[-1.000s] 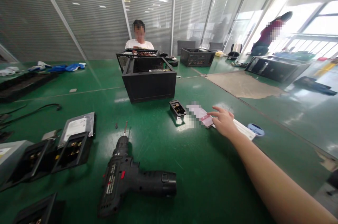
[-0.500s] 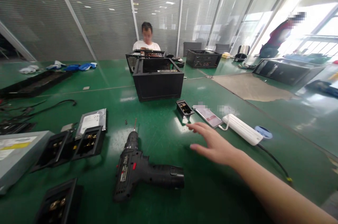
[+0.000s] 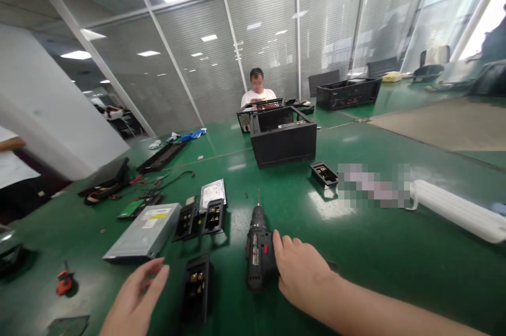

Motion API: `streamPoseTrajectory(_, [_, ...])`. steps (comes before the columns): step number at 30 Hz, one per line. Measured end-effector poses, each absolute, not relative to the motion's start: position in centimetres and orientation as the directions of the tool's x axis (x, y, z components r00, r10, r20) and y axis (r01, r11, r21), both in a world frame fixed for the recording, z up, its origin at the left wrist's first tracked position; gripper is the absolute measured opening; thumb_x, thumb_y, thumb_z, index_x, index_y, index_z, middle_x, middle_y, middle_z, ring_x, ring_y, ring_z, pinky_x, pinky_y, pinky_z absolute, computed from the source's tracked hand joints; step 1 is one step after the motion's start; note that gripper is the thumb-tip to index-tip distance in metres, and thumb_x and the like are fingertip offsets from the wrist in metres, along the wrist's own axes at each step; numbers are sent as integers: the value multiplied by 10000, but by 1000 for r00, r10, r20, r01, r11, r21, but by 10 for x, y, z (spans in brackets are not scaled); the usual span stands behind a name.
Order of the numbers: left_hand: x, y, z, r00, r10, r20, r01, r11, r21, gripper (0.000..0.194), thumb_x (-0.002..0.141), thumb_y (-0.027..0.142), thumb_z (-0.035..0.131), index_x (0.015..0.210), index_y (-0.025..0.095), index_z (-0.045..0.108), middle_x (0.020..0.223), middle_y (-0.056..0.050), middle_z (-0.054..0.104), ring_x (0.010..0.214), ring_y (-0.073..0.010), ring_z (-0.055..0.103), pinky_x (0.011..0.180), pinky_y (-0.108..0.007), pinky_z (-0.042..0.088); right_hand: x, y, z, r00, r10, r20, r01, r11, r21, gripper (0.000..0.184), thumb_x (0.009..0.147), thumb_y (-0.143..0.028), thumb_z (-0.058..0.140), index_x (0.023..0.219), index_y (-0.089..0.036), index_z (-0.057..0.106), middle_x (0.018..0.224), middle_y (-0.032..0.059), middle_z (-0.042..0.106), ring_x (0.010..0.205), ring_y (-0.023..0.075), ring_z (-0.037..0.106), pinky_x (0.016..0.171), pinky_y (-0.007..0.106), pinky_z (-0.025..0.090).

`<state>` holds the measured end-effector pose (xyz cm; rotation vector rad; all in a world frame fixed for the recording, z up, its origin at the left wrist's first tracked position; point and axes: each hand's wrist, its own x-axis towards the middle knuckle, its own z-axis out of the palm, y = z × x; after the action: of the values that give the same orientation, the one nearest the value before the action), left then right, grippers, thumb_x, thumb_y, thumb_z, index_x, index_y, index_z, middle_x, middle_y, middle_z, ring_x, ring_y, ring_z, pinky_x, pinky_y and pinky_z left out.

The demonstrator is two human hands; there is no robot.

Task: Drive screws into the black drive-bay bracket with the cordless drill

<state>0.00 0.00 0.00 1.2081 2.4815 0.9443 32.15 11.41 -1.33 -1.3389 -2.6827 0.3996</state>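
Note:
My right hand (image 3: 302, 270) is wrapped over the handle of a black cordless drill (image 3: 256, 259), which lies on the green table with its bit pointing away. The index finger lies along the drill's body near the red switch, and the handle is mostly hidden. My left hand (image 3: 136, 299) hovers at the lower left, thumb and fingers apart, holding nothing. Nearest to it are a black socket box with brass contacts (image 3: 196, 286) and a silver optical drive (image 3: 144, 233).
Beyond the drive are more black socket boxes (image 3: 213, 217) and a hard disk (image 3: 213, 192). A black computer case (image 3: 282, 143) stands ahead, with a person (image 3: 259, 96) behind it. At right lies a white power strip (image 3: 458, 209); at left, an orange-handled tool (image 3: 64, 280).
My right hand has moved from beside the phone onto the drill's handle. My left hand has come into view at the lower left. The view has turned left.

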Motion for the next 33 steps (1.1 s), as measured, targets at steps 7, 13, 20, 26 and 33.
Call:
streamPoseTrajectory(7, [25,10,-32,-515,856,35,714,406,570,621,685,593,568,1070,112,652,1179,-145,564,1138,-312,523,1012,-417,364,340,117,-10,-639,766,75,645,587,-490,651,592,-137,590,1240,-126,542,934,163,720,774,335,690,672,420,540])
streamPoseTrajectory(13, [50,3,-34,-404,911,79,730,269,629,433,779,506,499,1013,189,678,1123,-95,599,1102,-281,534,982,-403,375,375,102,-6,-582,765,277,277,507,-816,538,673,-128,578,1194,-231,493,886,44,705,752,248,678,670,330,546])
streamPoseTrajectory(20, [77,-4,-13,-468,882,-57,199,168,965,477,769,460,597,1177,218,548,989,-69,680,886,-257,642,772,-360,493,377,83,-6,-587,751,301,-308,137,-942,412,823,-292,578,1221,-257,479,674,-1,607,611,208,595,640,392,506])
streamPoseTrajectory(26, [92,7,-11,-536,796,-280,-377,71,923,461,703,288,715,1140,211,594,918,-83,689,743,-238,675,544,-300,516,374,95,1,-692,682,238,-531,-257,-808,540,819,-435,497,1277,-148,499,640,-37,484,503,129,479,588,379,513])
streamPoseTrajectory(33, [102,41,-6,-483,807,-340,-700,-123,703,352,813,220,592,1160,162,584,1040,-138,663,827,-239,669,685,-425,556,394,103,1,-697,648,307,-480,-104,-871,520,819,-435,556,1298,-256,462,868,13,579,721,195,615,796,562,511])
